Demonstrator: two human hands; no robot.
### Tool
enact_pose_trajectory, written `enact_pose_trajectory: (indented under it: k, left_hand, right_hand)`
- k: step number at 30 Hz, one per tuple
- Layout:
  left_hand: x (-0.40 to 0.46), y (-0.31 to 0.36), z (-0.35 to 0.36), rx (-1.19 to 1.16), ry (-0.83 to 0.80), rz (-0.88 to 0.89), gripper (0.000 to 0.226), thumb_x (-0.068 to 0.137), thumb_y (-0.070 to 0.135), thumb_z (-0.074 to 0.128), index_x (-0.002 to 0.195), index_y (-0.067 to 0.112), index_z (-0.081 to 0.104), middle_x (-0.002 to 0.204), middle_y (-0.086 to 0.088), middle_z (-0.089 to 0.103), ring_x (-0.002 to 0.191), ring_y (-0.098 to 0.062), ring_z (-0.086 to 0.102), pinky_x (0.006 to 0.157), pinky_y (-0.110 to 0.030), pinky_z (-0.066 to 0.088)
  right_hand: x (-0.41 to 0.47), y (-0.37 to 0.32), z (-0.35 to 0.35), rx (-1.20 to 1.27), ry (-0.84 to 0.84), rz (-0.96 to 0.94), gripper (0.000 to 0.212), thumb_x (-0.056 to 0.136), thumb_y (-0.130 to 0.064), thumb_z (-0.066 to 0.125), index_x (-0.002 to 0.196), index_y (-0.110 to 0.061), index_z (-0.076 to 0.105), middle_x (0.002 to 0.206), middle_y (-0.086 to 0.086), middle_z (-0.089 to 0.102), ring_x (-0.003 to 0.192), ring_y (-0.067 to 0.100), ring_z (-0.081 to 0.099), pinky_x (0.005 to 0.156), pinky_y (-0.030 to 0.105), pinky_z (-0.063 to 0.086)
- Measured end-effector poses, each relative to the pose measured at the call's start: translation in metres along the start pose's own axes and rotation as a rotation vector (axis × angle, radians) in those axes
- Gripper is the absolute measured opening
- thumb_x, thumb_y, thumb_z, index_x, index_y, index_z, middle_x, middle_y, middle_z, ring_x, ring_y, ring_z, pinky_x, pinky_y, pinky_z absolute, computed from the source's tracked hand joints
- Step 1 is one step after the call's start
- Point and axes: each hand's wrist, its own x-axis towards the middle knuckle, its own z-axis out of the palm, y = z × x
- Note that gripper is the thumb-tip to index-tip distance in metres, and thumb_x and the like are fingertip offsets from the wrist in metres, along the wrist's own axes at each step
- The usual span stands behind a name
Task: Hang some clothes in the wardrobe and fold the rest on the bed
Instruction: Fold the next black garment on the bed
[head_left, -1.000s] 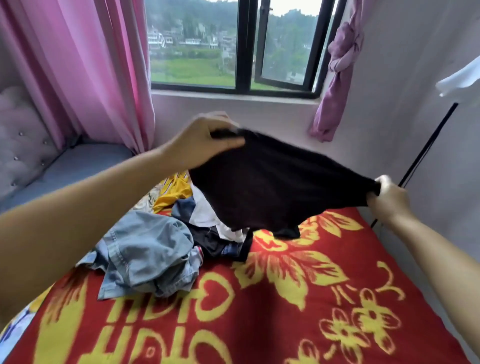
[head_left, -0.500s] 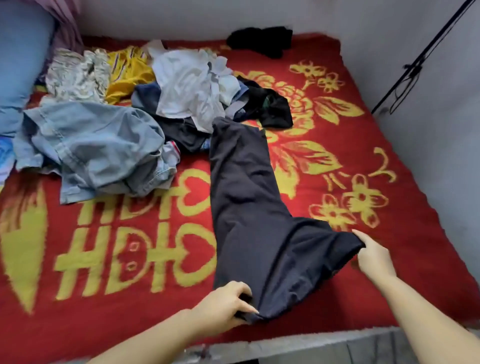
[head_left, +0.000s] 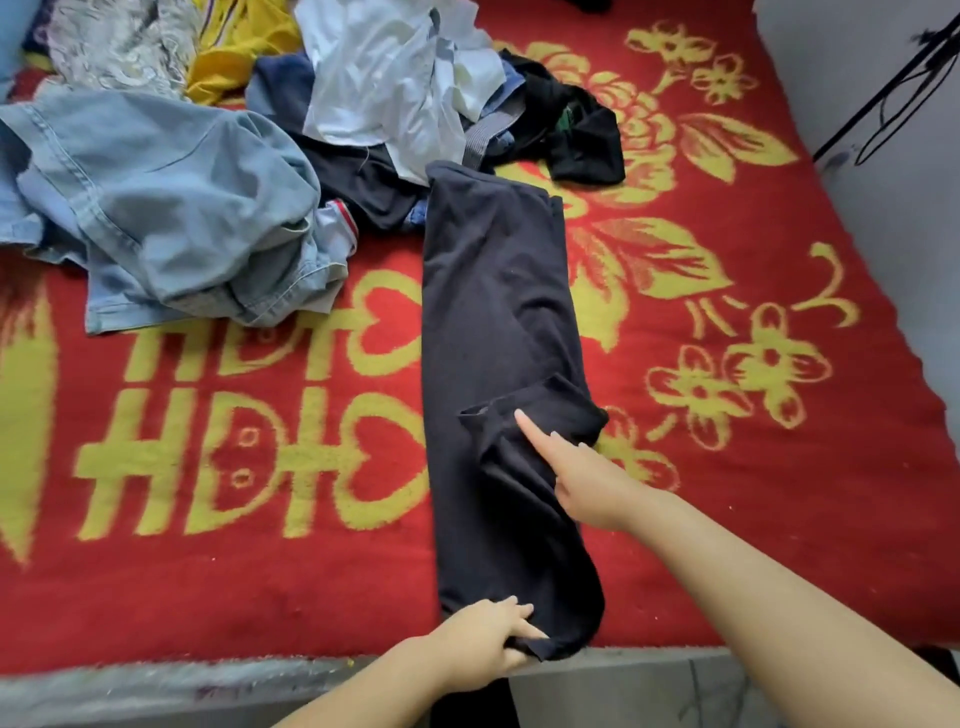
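A dark navy garment (head_left: 493, 291) lies lengthwise on the red and yellow blanket (head_left: 260, 519) of the bed, folded into a long strip. My left hand (head_left: 485, 636) grips its near end at the bed's front edge. My right hand (head_left: 582, 478) rests on the garment's right side with straight fingers, and a flap of cloth is folded inward just above it. A pile of other clothes sits at the back: a light denim piece (head_left: 171, 208), a white shirt (head_left: 384, 78), a yellow garment (head_left: 234, 47) and a black item (head_left: 576, 130).
A grey wall (head_left: 893, 156) runs along the bed's right side, with a thin black stand and cable (head_left: 893, 93) against it. The bed's grey front edge (head_left: 156, 686) is just below my hands. A patterned grey cloth (head_left: 114, 47) lies at the back left.
The garment went from held up in the air to lying flat on the bed. My right hand moved from its right corner inward onto the cloth, folding that side over.
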Motion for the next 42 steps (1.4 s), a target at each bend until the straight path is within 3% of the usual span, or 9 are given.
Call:
enact_pose_trajectory:
  k: [5,8,12,16,20,23,30,35,42]
  left_hand:
    - [0.003,0.001,-0.015,-0.197,-0.043,-0.017,0.037,0.095,0.022,0.055,0.132,0.02,0.057,0.147,-0.007,0.044,0.137,-0.012,0.037,0.111,-0.023,0.024]
    - [0.0,-0.001,-0.032,-0.359,-0.092,-0.012,0.025,0.094,0.025,0.057,0.107,0.005,0.067,0.092,0.001,0.067,0.082,-0.003,0.052,0.081,-0.02,0.042]
    - [0.001,-0.002,-0.06,-0.48,-0.327,-0.096,0.014,0.095,0.032,0.057,0.086,0.021,0.062,0.071,0.023,0.057,0.063,0.009,0.048,0.065,-0.009,0.04]
    - [0.028,-0.007,-0.133,-0.287,-0.156,-0.167,0.032,0.093,0.042,0.057,0.07,0.02,0.055,0.058,0.019,0.051,0.053,0.006,0.043,0.054,-0.017,0.036]
    - [0.066,-0.024,-0.21,-0.118,0.522,-0.242,0.022,0.09,0.04,0.061,0.089,0.019,0.067,0.085,0.003,0.066,0.081,-0.011,0.06,0.074,-0.031,0.046]
    - [0.078,-0.04,-0.209,-0.141,0.896,-0.403,0.051,0.095,0.039,0.053,0.141,0.02,0.042,0.135,-0.002,0.053,0.124,-0.021,0.049,0.1,-0.038,0.04]
    - [0.071,-0.062,-0.073,-0.273,0.941,-0.698,0.078,0.091,0.043,0.056,0.151,0.013,0.015,0.156,-0.013,0.019,0.143,-0.027,0.02,0.112,-0.039,0.023]
    - [0.073,-0.092,-0.06,0.281,0.627,-0.685,0.081,0.095,0.056,0.038,0.151,0.019,-0.007,0.16,-0.013,-0.008,0.148,-0.027,-0.002,0.116,-0.05,0.009]
    - [0.039,-0.098,-0.071,0.77,0.473,0.037,0.1,0.064,0.049,0.073,0.146,0.007,0.034,0.155,-0.018,0.024,0.143,-0.029,0.026,0.11,-0.058,0.029]
  right_hand:
    - [-0.019,0.03,0.056,-0.488,-0.531,0.056,0.097,0.084,-0.009,0.051,0.15,-0.033,-0.016,0.16,-0.004,-0.015,0.147,0.021,-0.017,0.111,0.064,-0.005]
    - [-0.041,0.044,0.076,-0.596,-0.581,-0.06,0.095,0.087,-0.03,0.059,0.152,-0.03,-0.011,0.158,-0.001,-0.023,0.145,0.023,-0.022,0.108,0.069,-0.009]
    - [-0.042,0.035,0.066,-0.346,-0.581,-0.134,0.056,0.089,-0.015,0.047,0.143,-0.028,0.039,0.154,0.001,0.033,0.146,0.018,0.014,0.113,0.06,0.006]
    - [-0.012,0.031,0.025,0.155,-0.422,-0.014,0.008,0.08,-0.003,0.054,0.076,-0.01,0.053,0.076,0.004,0.051,0.075,0.011,0.044,0.066,0.031,0.035]
    - [0.026,0.048,0.002,0.835,0.008,0.381,0.012,0.09,-0.005,0.056,0.099,-0.013,0.055,0.081,0.003,0.052,0.073,0.014,0.053,0.062,0.027,0.047]
    - [0.04,0.051,0.014,0.523,0.468,0.478,0.042,0.093,-0.014,0.056,0.134,-0.008,0.045,0.114,0.011,0.057,0.107,0.026,0.056,0.093,0.038,0.044]
    - [0.032,0.021,0.078,-0.335,0.359,0.066,0.066,0.08,-0.038,0.071,0.141,-0.022,0.048,0.151,0.01,0.038,0.139,0.035,0.033,0.099,0.07,0.032]
    - [0.045,0.05,0.099,-0.344,0.086,0.245,0.065,0.098,-0.058,0.019,0.144,-0.039,-0.023,0.147,-0.006,-0.041,0.13,0.032,-0.043,0.104,0.073,-0.008]
    - [0.018,0.039,0.084,-0.457,-0.009,0.031,0.11,0.065,-0.049,0.073,0.153,-0.033,0.008,0.161,0.011,-0.002,0.145,0.043,-0.003,0.098,0.08,0.01]
